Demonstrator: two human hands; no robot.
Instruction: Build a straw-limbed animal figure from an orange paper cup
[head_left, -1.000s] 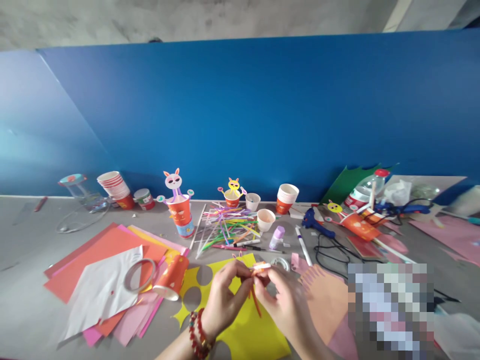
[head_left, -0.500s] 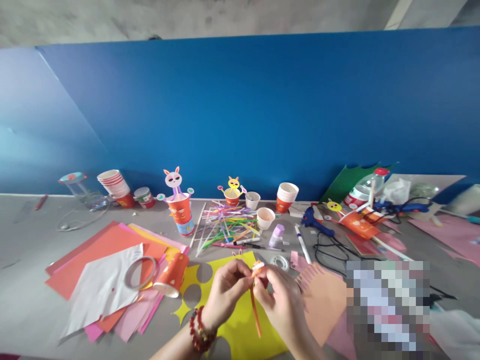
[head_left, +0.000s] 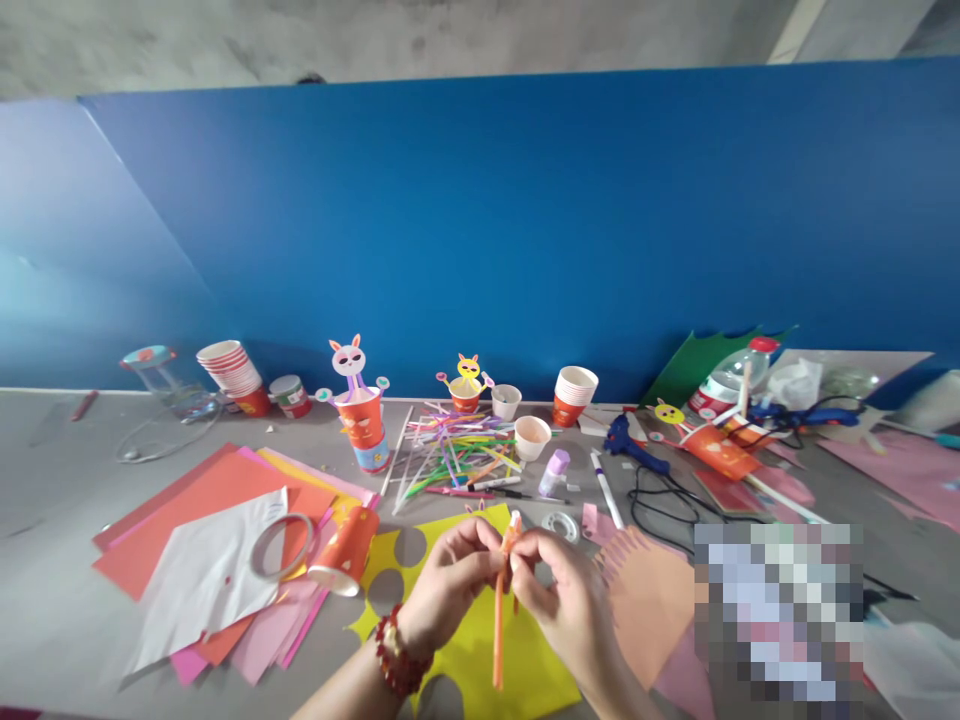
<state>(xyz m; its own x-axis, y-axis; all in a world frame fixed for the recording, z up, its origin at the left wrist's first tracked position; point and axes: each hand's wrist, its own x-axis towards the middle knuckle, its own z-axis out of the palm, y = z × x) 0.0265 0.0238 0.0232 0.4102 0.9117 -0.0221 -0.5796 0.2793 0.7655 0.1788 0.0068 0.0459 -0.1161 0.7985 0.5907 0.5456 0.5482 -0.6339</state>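
Observation:
Fingertips of my left hand [head_left: 450, 575] and my right hand [head_left: 559, 585] meet in a pinch around a thin orange straw [head_left: 498, 645]. One long end of it hangs down below my fingers, and a shorter orange end shows beside it. A small white piece sticks up at the top of the bunched part; my fingers hide how it is joined. Beneath both hands lies a yellow sheet [head_left: 525, 660] with round holes cut out of it. A roll of clear tape [head_left: 561, 526] rests just beyond my right hand.
Colored straws [head_left: 457, 450] are piled beyond my hands, near a glue stick [head_left: 554, 472] and paper cups [head_left: 575, 395]. On the left, an orange cup [head_left: 346, 550] lies on colored paper [head_left: 172, 520]. A blue glue gun [head_left: 634, 445] with its cord sits right.
The orange straw has turned in my fingers: its long end now hangs straight down, and the white piece has swung from sideways to upright. Both hands stay in nearly the same place.

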